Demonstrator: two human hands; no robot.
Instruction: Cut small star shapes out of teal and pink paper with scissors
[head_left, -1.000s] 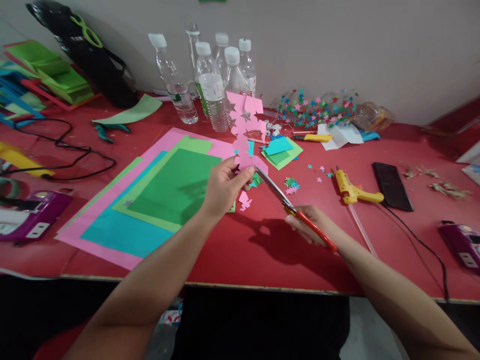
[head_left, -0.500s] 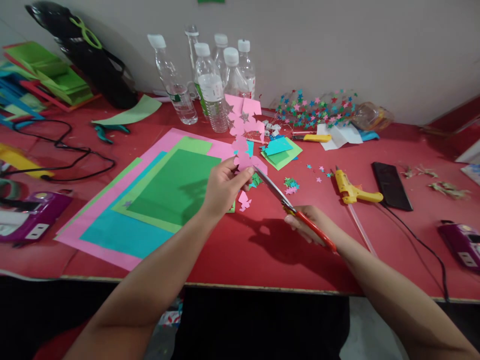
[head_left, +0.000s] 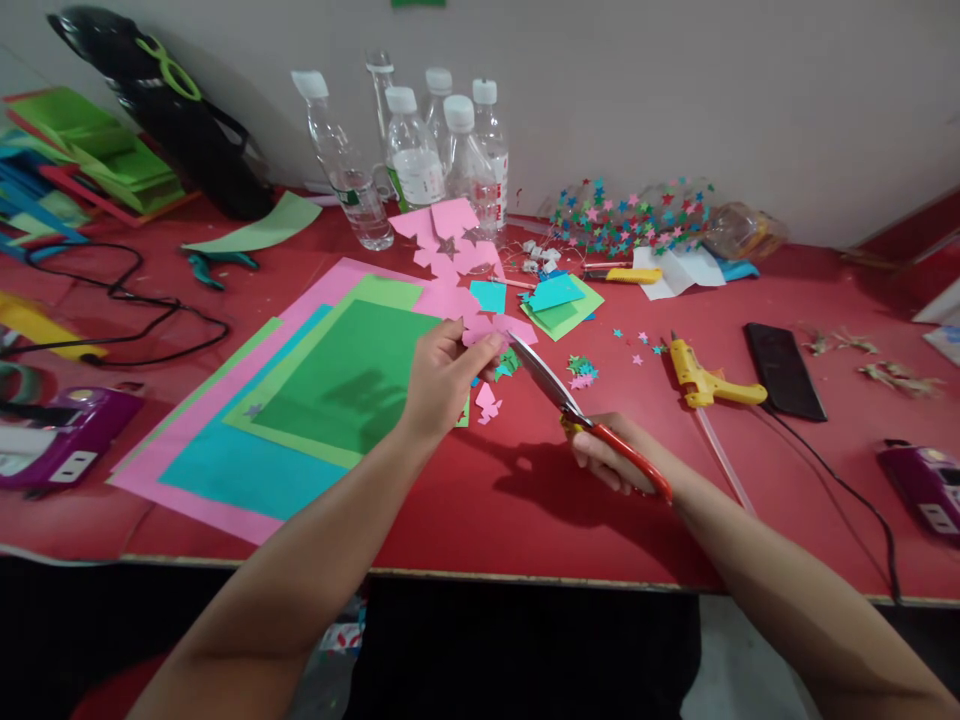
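Note:
My left hand [head_left: 450, 380] pinches the near end of a pink paper strip [head_left: 448, 295] with ragged, star-notched edges. The strip stretches away toward the bottles. In my right hand [head_left: 611, 455] is a pair of scissors [head_left: 555, 385] with red-orange handles, its blade tips touching the pink paper beside my left fingertips. Below the blades lie pink scraps [head_left: 487, 404] and a small pile of green and pink paper stars [head_left: 581, 371]. Under my left forearm are stacked coloured sheets [head_left: 345, 370] in green, blue and pink.
Plastic bottles [head_left: 414, 165] stand by the wall. On the right lie a yellow glue gun [head_left: 709, 378], a phone [head_left: 784, 371] and a purple power strip [head_left: 922, 485]. A yellow cutter [head_left: 634, 275] and star strings [head_left: 630, 215] lie at the back. A black umbrella-like case [head_left: 180, 120] leans at left.
The pink strip has swung left and lower, turning in my left fingers. The scissors stay at its near end; their blades look slightly further apart.

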